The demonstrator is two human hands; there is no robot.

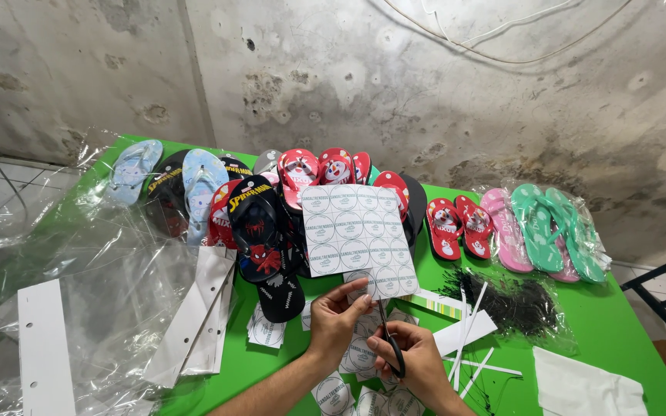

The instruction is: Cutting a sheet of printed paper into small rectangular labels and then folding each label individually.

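Observation:
My left hand pinches the lower edge of a white sheet of round printed stickers and holds it up over the green table. My right hand grips black-handled scissors whose blades point up into the sheet's bottom edge. Cut-out round stickers lie on the table under both hands.
Several small flip-flops in black, blue, red, pink and green are spread along the back of the table. Clear plastic bags and white card headers lie at left. A pile of black plastic ties, white paper strips and white paper lie at right.

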